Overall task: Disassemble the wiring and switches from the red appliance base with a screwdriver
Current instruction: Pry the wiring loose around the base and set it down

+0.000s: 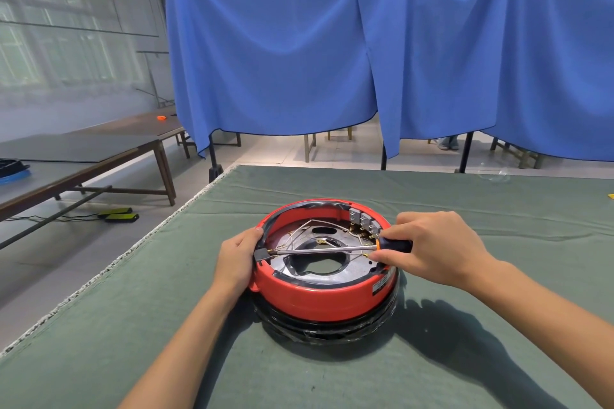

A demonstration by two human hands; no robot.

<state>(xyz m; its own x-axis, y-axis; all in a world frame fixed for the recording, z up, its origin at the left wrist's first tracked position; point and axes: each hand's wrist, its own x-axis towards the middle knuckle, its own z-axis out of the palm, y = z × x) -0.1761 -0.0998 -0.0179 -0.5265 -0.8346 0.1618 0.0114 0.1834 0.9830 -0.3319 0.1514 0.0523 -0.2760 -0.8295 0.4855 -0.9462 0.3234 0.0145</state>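
Gripping the black-and-orange handle of the screwdriver (pixel 335 248), the right hand (pixel 435 249) has fingers and thumb curled round it; the steel shaft lies almost level across the open well of the red appliance base (pixel 319 300).

Tip: reaches away from the grip to the opposite inner wall, meeting a small black block (pixel 261 255) on the rim, probably a connector or fixing due for loosening. Whether the tip is seated in a screw cannot be made out.

Left hand (pixel 236 259): clasps the rim just beside that block, fingers wrapped over the outer wall, thumb on top, apparently to brace the base against the push of the tool.

Switches (pixel 364 222): a row of grey blocks on the inner wall just beyond the handle, brass terminals below, not yet removed.

Wiring (pixel 307 234): thin pale leads looped beneath the shaft over the metal plate; their ends are too small to trace.

Base: sits open side up under both hands on a green cloth (pixel 432 375); its dark lower part is wrapped in something glossy, unclear.

Beyond: blue curtains (pixel 272 43). Forearms are cut off at the frame's lower edge.
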